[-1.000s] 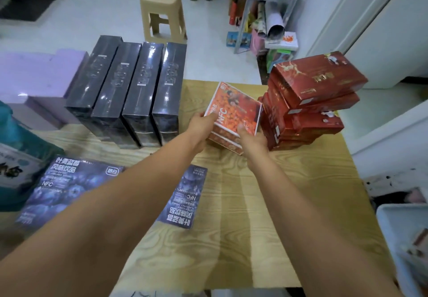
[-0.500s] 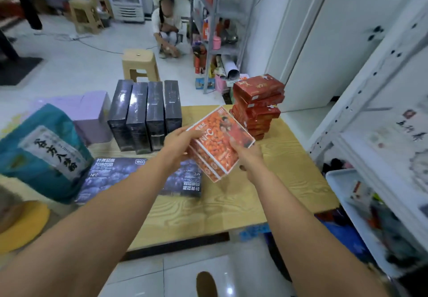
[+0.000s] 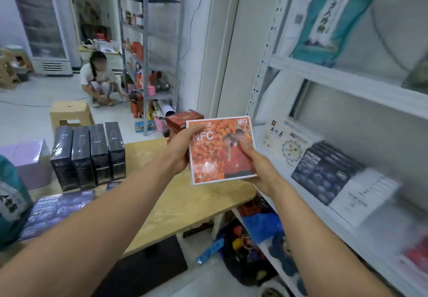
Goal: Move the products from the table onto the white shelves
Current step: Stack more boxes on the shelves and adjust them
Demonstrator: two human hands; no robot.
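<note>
Our left hand and right hand clamp orange box by opposite sides, above table edge, beside white shelves; possibly stacked boxes.

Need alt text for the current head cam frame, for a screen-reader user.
Left hand and right hand hold an orange NFC box face-up in the air, between the wooden table and the white shelves on the right. Four black boxes stand in a row on the table.
</note>
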